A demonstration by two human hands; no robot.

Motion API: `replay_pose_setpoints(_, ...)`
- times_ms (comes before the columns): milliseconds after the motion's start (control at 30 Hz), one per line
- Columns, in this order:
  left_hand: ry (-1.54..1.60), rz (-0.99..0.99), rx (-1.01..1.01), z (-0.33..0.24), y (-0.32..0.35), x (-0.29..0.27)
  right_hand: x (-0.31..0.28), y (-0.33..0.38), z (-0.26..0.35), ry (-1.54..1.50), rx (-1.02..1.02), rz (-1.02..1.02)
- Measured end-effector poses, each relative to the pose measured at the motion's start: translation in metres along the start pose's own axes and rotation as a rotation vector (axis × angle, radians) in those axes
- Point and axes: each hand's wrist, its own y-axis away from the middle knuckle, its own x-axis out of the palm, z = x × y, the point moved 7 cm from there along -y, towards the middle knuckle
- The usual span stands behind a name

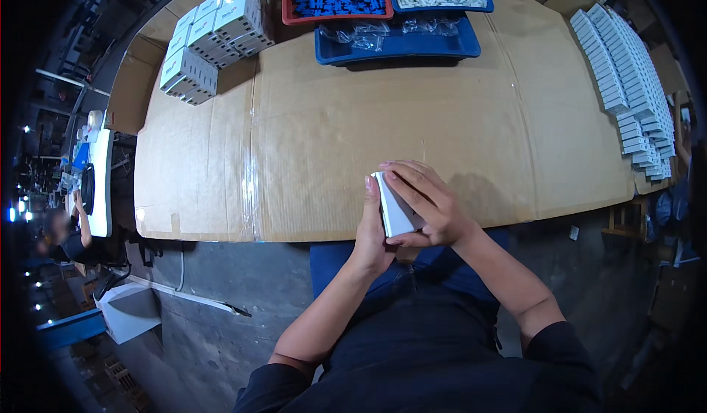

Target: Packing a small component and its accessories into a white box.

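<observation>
Between my two hands, just over the near edge of the table, is a small white box (398, 214), tilted. My left hand (373, 229) grips its left side, the thumb lying along the edge. From the right, my right hand (434, 205) wraps over the top and far side, fingers closed on it. My fingers cover part of the box, and whatever is inside cannot be seen.
Cardboard (353, 133) covers the table. Stacked white boxes (221, 26) stand far left; a long stack of white boxes (626, 81) lines the right. At the back are a red tray (289, 0) of blue parts and blue trays (471, 43) with white pieces and clear bags. A person (74, 236) sits at far left.
</observation>
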Motion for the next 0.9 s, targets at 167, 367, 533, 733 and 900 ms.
replay_pose_setpoints(167, -0.026, -0.015, -0.046, 0.005, 0.001, -0.006, 0.001, 0.008, 0.002, -0.041, 0.008, -0.064)
replay_pose_setpoints(367, -0.018, 0.021, -0.028, 0.011, -0.006, -0.008, 0.0, 0.014, -0.001, -0.042, 0.028, -0.111)
replay_pose_setpoints(533, 0.014, 0.015, -0.033, 0.008, -0.001, 0.001, 0.002, 0.019, -0.001, -0.049, 0.023, -0.133)
replay_pose_setpoints(733, 0.08, -0.002, -0.077, 0.02, -0.006, -0.016, 0.003, 0.026, -0.004, -0.126, 0.063, -0.201)
replay_pose_setpoints(900, 0.263, -0.029, -0.143, 0.023, -0.02, -0.019, -0.013, 0.026, -0.027, -0.432, 0.323, -0.471)
